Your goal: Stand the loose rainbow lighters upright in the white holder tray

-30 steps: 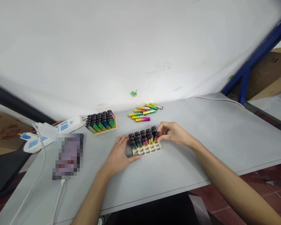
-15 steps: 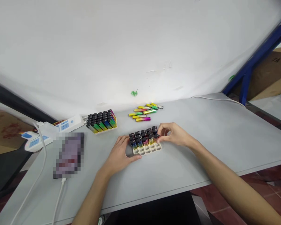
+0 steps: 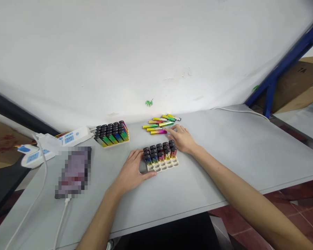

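My left hand (image 3: 130, 171) steadies a white slotted tray (image 3: 169, 166), its thumb on the near edge and its fingers round the left side. Upright in the tray's back rows stand shiny, colourful sticks with black caps (image 3: 161, 157), which look like disposable vapes; the front slots are bare. My right hand (image 3: 184, 139) is behind the tray's right corner, fingers apart and curved. Its fingertips are close to the yellow-and-magenta stick (image 3: 158, 132) in a loose pile lying on the table; whether they touch is unclear. Nothing shows in that hand.
A full tray of black-capped sticks (image 3: 112, 134) stands at the back left. Power strips (image 3: 74, 136) with cables lie beside it. A pixelated phone-like object (image 3: 74, 172) has a white cable (image 3: 59, 222) plugged in. The wall (image 3: 156, 69) bounds the table's back.
My right hand has let go of the stick at the right end of the tray's front filled row and moved back towards the loose pile. My left hand stays on the tray.
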`<state>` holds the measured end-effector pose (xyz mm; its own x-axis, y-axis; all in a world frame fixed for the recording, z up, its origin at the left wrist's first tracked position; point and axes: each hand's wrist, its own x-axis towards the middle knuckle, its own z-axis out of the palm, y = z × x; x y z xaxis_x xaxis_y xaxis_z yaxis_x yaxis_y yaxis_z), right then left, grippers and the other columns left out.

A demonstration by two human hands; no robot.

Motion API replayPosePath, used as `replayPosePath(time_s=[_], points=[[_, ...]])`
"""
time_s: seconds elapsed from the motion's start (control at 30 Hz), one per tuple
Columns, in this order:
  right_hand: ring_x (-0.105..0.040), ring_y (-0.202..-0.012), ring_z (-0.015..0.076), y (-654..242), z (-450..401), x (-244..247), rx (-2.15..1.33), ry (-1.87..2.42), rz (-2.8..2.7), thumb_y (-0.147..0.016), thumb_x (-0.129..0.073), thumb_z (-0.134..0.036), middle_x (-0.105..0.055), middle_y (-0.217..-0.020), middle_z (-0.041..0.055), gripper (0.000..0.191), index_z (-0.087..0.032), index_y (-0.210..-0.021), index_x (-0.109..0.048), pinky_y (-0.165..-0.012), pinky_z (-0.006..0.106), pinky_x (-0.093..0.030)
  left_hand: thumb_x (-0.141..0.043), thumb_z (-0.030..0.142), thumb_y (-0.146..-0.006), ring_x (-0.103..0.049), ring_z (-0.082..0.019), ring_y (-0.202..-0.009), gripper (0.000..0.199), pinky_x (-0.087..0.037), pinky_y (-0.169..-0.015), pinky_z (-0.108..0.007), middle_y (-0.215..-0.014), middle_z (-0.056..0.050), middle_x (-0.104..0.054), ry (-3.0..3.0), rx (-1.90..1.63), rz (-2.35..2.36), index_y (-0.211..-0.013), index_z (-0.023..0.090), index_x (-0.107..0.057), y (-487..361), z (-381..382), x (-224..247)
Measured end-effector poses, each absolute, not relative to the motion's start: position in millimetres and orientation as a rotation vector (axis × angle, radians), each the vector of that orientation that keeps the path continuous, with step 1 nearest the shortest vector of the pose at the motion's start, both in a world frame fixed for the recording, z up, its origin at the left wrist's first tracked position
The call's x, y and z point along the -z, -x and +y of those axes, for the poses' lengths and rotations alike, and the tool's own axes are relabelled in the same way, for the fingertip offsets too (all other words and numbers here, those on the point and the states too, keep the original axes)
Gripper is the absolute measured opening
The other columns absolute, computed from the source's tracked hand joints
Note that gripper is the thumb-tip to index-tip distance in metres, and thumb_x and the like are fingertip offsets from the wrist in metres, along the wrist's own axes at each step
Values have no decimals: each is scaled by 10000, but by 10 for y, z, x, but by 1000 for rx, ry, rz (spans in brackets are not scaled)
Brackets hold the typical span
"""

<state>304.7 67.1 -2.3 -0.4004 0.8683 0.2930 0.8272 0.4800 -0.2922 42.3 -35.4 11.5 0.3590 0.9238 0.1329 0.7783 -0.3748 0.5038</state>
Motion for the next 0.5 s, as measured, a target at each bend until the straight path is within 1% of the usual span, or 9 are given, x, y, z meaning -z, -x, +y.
replayPosePath(time_s=[0.1, 0.2, 0.27, 0.33, 0.4, 0.43, 0.5], points=[[-530, -1112, 332, -2996, 709, 19, -158, 1494, -2299, -979, -485, -387, -559, -1213, 161, 372, -224, -1295, -595, -926, 477, -429, -742, 573, -773, -492, -324, -1240, 638, -448, -1038, -490, -1238, -93, -585, -2267, -584, 1495, -1261, 219, -537, -427, -354, -112], [-539, -1107, 321, -3054, 698, 34, -244, 1521, -2195, -932, -561, -358, -572, -1147, 153, 266, -190, -1119, -646, -953, 474, -433, -741, 577, -770, -498, -329, -1231, 625, -455, -1028, -493, -1222, -94, -590, -2263, -572, 1502, -1244, 216, -550, -430, -355, -125], [-553, -1090, 298, -3127, 688, 34, -356, 1464, -2071, -900, -590, -338, -580, -1120, 130, 187, -198, -1009, -650, -958, 455, -443, -742, 578, -766, -497, -329, -1229, 629, -459, -1024, -488, -1218, -95, -590, -2260, -564, 1506, -1241, 211, -552, -432, -357, -137], [-576, -1065, 264, -3193, 678, 5, -532, 1374, -1876, -876, -611, -363, -598, -1109, 107, 173, -206, -948, -627, -954, 426, -457, -741, 575, -770, -494, -324, -1230, 629, -461, -1022, -481, -1222, -95, -589, -2256, -559, 1504, -1244, 207, -552, -433, -360, -146], [-613, -988, 228, -3228, 665, -49, -762, 1291, -1642, -867, -613, -429, -638, -1039, 76, 219, -217, -906, -574, -910, 398, -483, -739, 572, -774, -493, -322, -1229, 623, -459, -1022, -482, -1225, -95, -590, -2250, -560, 1500, -1244, 207, -554, -433, -363, -153], [-631, -925, 210, -3231, 655, -80, -890, 1247, -1525, -866, -608, -467, -657, -980, 54, 252, -228, -902, -536, -865, 384, -500, -739, 570, -774, -495, -323, -1227, 615, -459, -1020, -484, -1220, -95, -592, -2247, -564, 1499, -1237, 209, -559, -433, -365, -155], [-633, -732, 171, -3212, 630, -131, -1119, 1159, -1324, -857, -603, -541, -659, -822, -7, 326, -258, -923, -456, -704, 337, -516, -742, 570, -770, -501, -329, -1224, 597, -461, -1013, -488, -1206, -95, -596, -2246, -576, 1503, -1219, 215, -572, -433, -367, -155]])
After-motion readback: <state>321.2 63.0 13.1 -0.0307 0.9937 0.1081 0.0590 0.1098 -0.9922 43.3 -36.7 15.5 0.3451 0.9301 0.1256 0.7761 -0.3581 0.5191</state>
